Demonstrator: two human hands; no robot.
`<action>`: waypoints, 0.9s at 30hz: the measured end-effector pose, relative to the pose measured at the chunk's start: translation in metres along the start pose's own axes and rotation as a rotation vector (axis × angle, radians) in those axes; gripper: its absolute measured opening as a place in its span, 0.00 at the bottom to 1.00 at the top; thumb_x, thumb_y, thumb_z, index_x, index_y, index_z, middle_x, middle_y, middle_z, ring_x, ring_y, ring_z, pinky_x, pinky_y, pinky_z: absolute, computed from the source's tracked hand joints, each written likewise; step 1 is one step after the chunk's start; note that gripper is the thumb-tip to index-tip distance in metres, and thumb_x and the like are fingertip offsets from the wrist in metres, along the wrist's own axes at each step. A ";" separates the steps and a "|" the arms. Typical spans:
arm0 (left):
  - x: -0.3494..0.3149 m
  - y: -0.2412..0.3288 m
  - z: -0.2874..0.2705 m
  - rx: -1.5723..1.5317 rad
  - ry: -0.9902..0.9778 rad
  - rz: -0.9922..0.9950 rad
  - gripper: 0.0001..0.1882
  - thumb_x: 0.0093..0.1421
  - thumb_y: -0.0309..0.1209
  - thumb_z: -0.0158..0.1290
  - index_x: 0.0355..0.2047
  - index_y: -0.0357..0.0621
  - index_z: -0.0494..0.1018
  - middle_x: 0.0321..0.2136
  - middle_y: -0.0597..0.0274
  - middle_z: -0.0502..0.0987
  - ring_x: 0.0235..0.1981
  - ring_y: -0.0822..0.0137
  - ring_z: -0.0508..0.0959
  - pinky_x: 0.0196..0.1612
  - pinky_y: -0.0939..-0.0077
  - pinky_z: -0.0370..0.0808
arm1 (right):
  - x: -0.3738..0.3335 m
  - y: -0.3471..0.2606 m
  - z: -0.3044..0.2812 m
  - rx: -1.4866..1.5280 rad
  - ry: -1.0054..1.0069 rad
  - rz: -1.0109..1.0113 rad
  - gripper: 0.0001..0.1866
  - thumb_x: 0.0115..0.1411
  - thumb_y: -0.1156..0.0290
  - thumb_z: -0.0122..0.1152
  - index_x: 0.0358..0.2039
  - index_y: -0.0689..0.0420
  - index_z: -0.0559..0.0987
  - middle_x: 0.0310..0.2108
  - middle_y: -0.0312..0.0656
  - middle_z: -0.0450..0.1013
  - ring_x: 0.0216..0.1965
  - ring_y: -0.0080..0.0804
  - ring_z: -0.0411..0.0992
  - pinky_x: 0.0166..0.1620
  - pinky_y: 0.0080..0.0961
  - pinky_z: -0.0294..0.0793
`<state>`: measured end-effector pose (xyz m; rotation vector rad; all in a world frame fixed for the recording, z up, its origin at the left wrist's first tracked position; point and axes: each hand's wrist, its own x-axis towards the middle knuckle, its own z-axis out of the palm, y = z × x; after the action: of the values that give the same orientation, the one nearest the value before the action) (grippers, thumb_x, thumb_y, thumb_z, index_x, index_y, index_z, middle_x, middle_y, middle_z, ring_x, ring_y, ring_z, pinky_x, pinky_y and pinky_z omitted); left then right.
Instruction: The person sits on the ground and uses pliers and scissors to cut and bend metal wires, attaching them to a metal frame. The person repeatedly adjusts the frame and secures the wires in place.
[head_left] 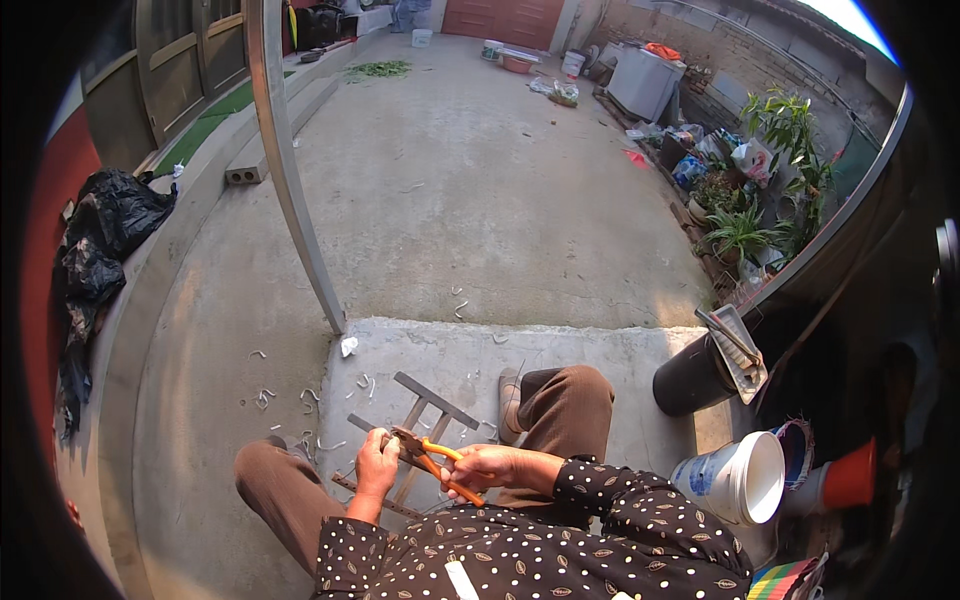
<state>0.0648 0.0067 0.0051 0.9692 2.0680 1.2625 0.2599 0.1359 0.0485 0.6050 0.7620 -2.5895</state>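
Observation:
My right hand point(482, 467) grips the orange handles of a pair of cutting pliers point(432, 457). My left hand point(377, 460) is closed on a small pale piece held at the pliers' jaws; the piece itself is mostly hidden by my fingers. Both hands are low in the head view, between my knees in brown trousers. Under them lies a frame of dark flat metal strips point(432, 400) on a raised concrete slab point(580, 350). Several short pale offcuts point(310, 396) are scattered on the ground to the left.
A slanted metal post point(290, 170) rises from the slab's left corner. A black bucket point(690, 375) and a white bucket point(745, 478) stand at my right. Potted plants point(740, 230) line the right wall, black plastic bags point(100, 240) the left. The concrete yard stretches ahead.

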 end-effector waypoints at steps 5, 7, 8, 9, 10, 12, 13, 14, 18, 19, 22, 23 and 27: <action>0.003 -0.005 0.004 -0.043 -0.008 0.000 0.09 0.54 0.33 0.52 0.30 0.41 0.68 0.20 0.58 0.73 0.22 0.64 0.73 0.29 0.69 0.70 | -0.002 0.001 0.001 0.018 -0.063 -0.057 0.10 0.55 0.74 0.51 0.38 0.60 0.72 0.39 0.47 0.70 0.40 0.34 0.74 0.41 0.32 0.75; 0.003 -0.007 0.002 -0.060 -0.018 -0.004 0.09 0.54 0.32 0.52 0.30 0.41 0.68 0.20 0.58 0.72 0.22 0.66 0.71 0.28 0.71 0.69 | -0.003 -0.002 0.012 -0.075 0.034 -0.042 0.09 0.54 0.74 0.52 0.37 0.60 0.72 0.37 0.46 0.71 0.37 0.32 0.74 0.37 0.29 0.75; 0.003 -0.007 0.000 -0.076 -0.019 0.010 0.09 0.54 0.32 0.52 0.30 0.40 0.68 0.19 0.59 0.72 0.22 0.67 0.71 0.28 0.71 0.69 | -0.005 -0.005 0.019 -0.156 0.122 -0.018 0.09 0.53 0.74 0.53 0.36 0.60 0.72 0.35 0.45 0.72 0.36 0.30 0.74 0.36 0.27 0.75; 0.003 -0.006 -0.001 -0.093 -0.023 0.022 0.09 0.54 0.32 0.53 0.30 0.40 0.68 0.19 0.59 0.71 0.21 0.68 0.70 0.28 0.72 0.69 | -0.006 -0.007 0.024 -0.235 0.213 0.007 0.09 0.52 0.73 0.54 0.35 0.59 0.72 0.32 0.44 0.72 0.34 0.29 0.74 0.34 0.25 0.75; 0.002 -0.004 -0.001 -0.099 -0.014 0.030 0.09 0.54 0.32 0.53 0.29 0.40 0.68 0.18 0.60 0.71 0.21 0.69 0.70 0.27 0.72 0.68 | -0.006 -0.008 0.024 -0.343 0.240 0.018 0.08 0.51 0.74 0.54 0.34 0.59 0.72 0.30 0.43 0.72 0.32 0.27 0.74 0.32 0.24 0.74; -0.001 0.000 -0.002 -0.108 0.003 0.045 0.09 0.53 0.32 0.53 0.29 0.40 0.68 0.17 0.61 0.70 0.20 0.69 0.68 0.26 0.73 0.68 | -0.005 -0.008 0.024 -0.558 0.290 0.041 0.07 0.49 0.74 0.56 0.32 0.58 0.73 0.25 0.40 0.72 0.29 0.24 0.74 0.29 0.22 0.72; -0.001 0.000 -0.003 -0.097 0.000 0.050 0.09 0.53 0.32 0.53 0.29 0.40 0.68 0.17 0.61 0.70 0.20 0.69 0.68 0.26 0.73 0.68 | -0.004 -0.008 0.025 -0.655 0.350 0.063 0.07 0.49 0.74 0.56 0.31 0.58 0.73 0.23 0.40 0.72 0.29 0.24 0.73 0.29 0.23 0.72; -0.002 0.000 -0.004 -0.086 -0.004 0.055 0.09 0.53 0.32 0.53 0.29 0.40 0.68 0.17 0.61 0.69 0.20 0.69 0.68 0.26 0.73 0.68 | -0.004 -0.009 0.027 -0.753 0.410 0.084 0.07 0.48 0.75 0.56 0.30 0.59 0.73 0.21 0.40 0.71 0.28 0.25 0.73 0.28 0.24 0.72; -0.001 0.001 -0.003 -0.069 -0.021 0.048 0.09 0.53 0.32 0.53 0.29 0.40 0.68 0.16 0.61 0.69 0.19 0.69 0.68 0.26 0.72 0.68 | 0.003 0.004 0.009 -1.575 0.642 -0.257 0.12 0.48 0.71 0.59 0.32 0.63 0.72 0.26 0.48 0.70 0.30 0.43 0.73 0.32 0.34 0.72; 0.000 0.002 -0.002 -0.068 -0.018 0.047 0.09 0.53 0.32 0.53 0.28 0.40 0.68 0.16 0.61 0.69 0.19 0.69 0.68 0.26 0.72 0.68 | 0.003 0.006 0.006 -1.733 0.685 -0.340 0.14 0.48 0.70 0.60 0.33 0.64 0.72 0.28 0.50 0.69 0.30 0.46 0.73 0.34 0.36 0.72; 0.002 0.002 0.000 -0.073 0.003 0.045 0.09 0.53 0.32 0.53 0.28 0.40 0.67 0.16 0.61 0.68 0.19 0.69 0.67 0.25 0.73 0.67 | 0.004 0.002 0.012 -1.801 0.765 -0.299 0.15 0.52 0.65 0.59 0.33 0.65 0.73 0.31 0.53 0.68 0.31 0.51 0.72 0.35 0.40 0.72; 0.003 0.001 0.001 -0.085 0.013 0.045 0.09 0.53 0.32 0.53 0.28 0.40 0.67 0.16 0.61 0.68 0.19 0.69 0.66 0.25 0.73 0.67 | 0.005 0.002 0.016 -1.826 0.792 -0.320 0.15 0.52 0.65 0.58 0.32 0.65 0.73 0.31 0.52 0.68 0.31 0.51 0.72 0.35 0.40 0.72; 0.000 0.008 -0.003 -0.069 0.021 0.029 0.09 0.53 0.31 0.53 0.27 0.39 0.67 0.16 0.62 0.67 0.19 0.71 0.65 0.26 0.73 0.67 | 0.010 0.013 0.020 -1.627 0.849 -0.278 0.08 0.48 0.72 0.53 0.30 0.60 0.74 0.28 0.53 0.69 0.34 0.46 0.73 0.37 0.38 0.71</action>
<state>0.0648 0.0073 0.0133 0.9621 2.0191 1.3557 0.2517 0.1112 0.0535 0.9185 2.7401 -0.9276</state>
